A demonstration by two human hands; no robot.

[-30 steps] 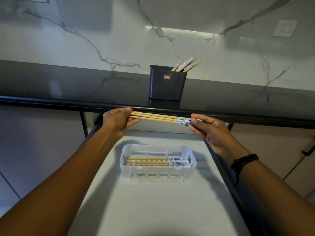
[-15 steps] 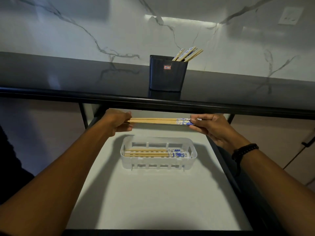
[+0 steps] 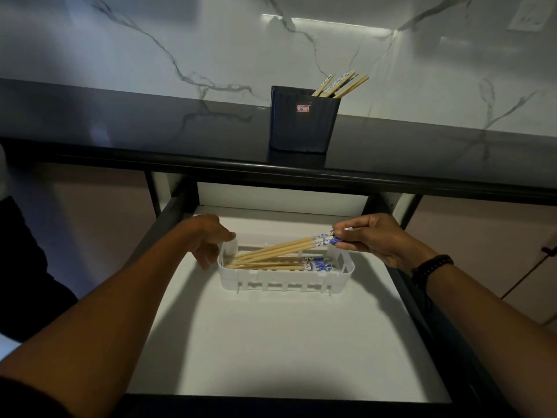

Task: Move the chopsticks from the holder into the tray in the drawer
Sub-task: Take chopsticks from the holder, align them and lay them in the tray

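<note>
A dark holder (image 3: 303,122) stands on the black counter with several chopsticks (image 3: 340,84) leaning out at its right. Below, a white slotted tray (image 3: 286,282) sits in the open drawer (image 3: 271,342) and holds several chopsticks (image 3: 271,265) lying flat. My right hand (image 3: 370,236) pinches the blue-patterned ends of a bundle of chopsticks (image 3: 277,248). The bundle slopes down to the left, its tips resting inside the tray's left end. My left hand (image 3: 208,239) hovers at the tray's left rim with loose fingers, holding nothing.
The black counter edge (image 3: 271,170) overhangs the drawer's back. Dark drawer rails run along both sides. Cabinet fronts flank the drawer, with a handle (image 3: 548,251) at the far right. A wall socket (image 3: 527,13) sits top right. A black bracelet is on my right wrist.
Both hands came down from under the counter edge to the tray. My left hand let go of the bundle, whose left tips dropped into the tray while my right hand keeps the patterned ends.
</note>
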